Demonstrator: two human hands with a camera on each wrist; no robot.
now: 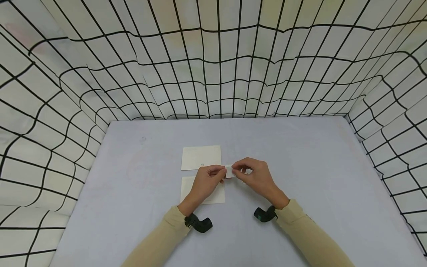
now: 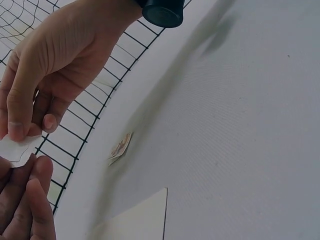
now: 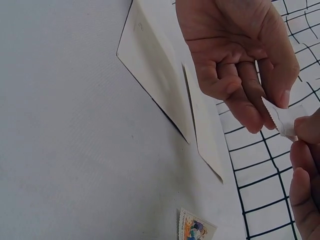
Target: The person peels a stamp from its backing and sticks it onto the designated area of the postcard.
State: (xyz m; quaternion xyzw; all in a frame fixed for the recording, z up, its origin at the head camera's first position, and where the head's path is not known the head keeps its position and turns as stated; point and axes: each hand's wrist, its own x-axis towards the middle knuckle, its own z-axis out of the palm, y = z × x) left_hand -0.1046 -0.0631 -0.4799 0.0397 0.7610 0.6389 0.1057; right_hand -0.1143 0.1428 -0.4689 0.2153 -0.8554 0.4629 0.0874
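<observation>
Both hands pinch one small white stamp, its plain back and toothed edge showing [image 3: 282,119]. My left hand [image 1: 207,180] holds its left side between thumb and fingertips, and my right hand [image 1: 255,176] grips the right side. A thin line or crease crosses the stamp's back in both wrist views. Below the hands, a second stamp [image 3: 197,227] with a coloured picture lies on the table; the right hand mostly hides it in the head view.
Two cream paper rectangles, envelopes or cards, lie on the white table [image 1: 140,178]. The farther one [image 1: 200,155] bears a small mark; the nearer one [image 1: 213,194] is partly under the left hand. Black netting [image 1: 218,74] over white cloth surrounds the far and side edges.
</observation>
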